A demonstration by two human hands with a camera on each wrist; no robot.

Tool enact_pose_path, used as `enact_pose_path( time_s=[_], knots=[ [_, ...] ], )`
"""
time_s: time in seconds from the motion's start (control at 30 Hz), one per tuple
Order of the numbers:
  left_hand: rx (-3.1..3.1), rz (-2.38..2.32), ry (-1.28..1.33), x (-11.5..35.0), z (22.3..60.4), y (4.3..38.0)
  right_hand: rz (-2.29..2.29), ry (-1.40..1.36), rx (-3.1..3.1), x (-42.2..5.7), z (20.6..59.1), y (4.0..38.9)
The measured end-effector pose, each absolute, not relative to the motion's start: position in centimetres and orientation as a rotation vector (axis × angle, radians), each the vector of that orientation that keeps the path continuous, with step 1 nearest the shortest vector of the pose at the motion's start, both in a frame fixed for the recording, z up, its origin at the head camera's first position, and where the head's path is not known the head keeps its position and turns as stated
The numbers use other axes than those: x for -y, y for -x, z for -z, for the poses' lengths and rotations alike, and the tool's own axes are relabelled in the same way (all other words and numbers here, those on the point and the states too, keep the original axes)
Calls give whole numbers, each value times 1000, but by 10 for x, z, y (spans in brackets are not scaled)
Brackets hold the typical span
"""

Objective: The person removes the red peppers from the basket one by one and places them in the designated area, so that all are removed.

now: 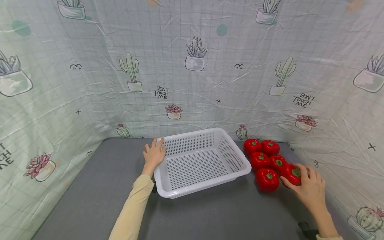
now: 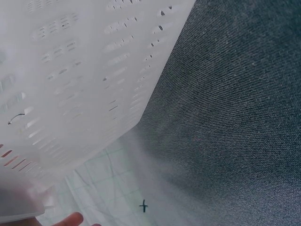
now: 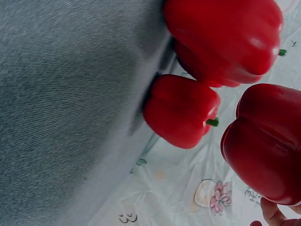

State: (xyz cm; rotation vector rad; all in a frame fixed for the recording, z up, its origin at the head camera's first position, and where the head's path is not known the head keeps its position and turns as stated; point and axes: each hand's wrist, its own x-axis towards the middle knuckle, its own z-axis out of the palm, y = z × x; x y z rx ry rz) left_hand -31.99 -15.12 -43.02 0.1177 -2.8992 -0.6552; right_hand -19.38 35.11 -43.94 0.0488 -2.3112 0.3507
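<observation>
My right hand (image 1: 312,188) grips a red bell pepper (image 1: 292,174), thumb on its near side and fingers over its far right side. In the right wrist view this pepper (image 3: 265,143) looks raised off the table, with fingertips (image 3: 270,212) at its lower edge. Beside it, several more red bell peppers (image 1: 267,180) stand in a cluster, green stems showing. At its left rim, a white perforated plastic basket (image 1: 204,182) has my left hand (image 1: 153,156) resting on it, fingers spread. The left wrist view shows the basket's slotted outer wall (image 2: 94,70) and a fingertip (image 2: 69,220).
A dark grey cloth-like surface (image 1: 99,186) covers the table. Patterned sheeting (image 1: 195,100) with cactus drawings stands along the back and both sides, close behind the peppers and basket. To the right, the sheet slopes near my right hand.
</observation>
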Motion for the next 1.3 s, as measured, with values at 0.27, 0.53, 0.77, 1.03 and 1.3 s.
enact_pose_path(
  time_s=[0.27,0.53,0.77,1.03,1.3],
  knots=[
    [2907,650,-128,151,430,320,-331,14,2398,-355,446,195],
    [2900,656,-129,150,431,322,-350,10,2535,-360,450,197],
    [2899,663,-137,150,431,322,-338,16,2648,-364,455,199],
    [2906,684,-141,151,431,321,-329,27,2800,-368,465,204],
    [2910,686,-135,152,431,321,-328,19,2845,-371,471,206]
  ],
)
